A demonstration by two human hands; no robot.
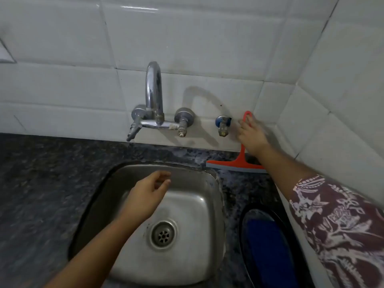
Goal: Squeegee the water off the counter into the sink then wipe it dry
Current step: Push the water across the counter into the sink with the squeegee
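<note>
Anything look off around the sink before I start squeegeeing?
Nothing spilled or broken. The squeegee leans upright against the wall, blade on the counter, right hand at its handle. Only a dark gap in the wall beside the small valve looks rough.

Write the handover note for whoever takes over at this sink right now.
Left hand: hangs over the sink, fingers loosely curled, holding nothing.
Right hand: on the handle of the red squeegee, whose blade sits on the counter and which leans on the wall; grip blurred.
Blue cloth: in the dark tray right of the sink.
Left to do: squeegee into sink, wipe dry.
</note>
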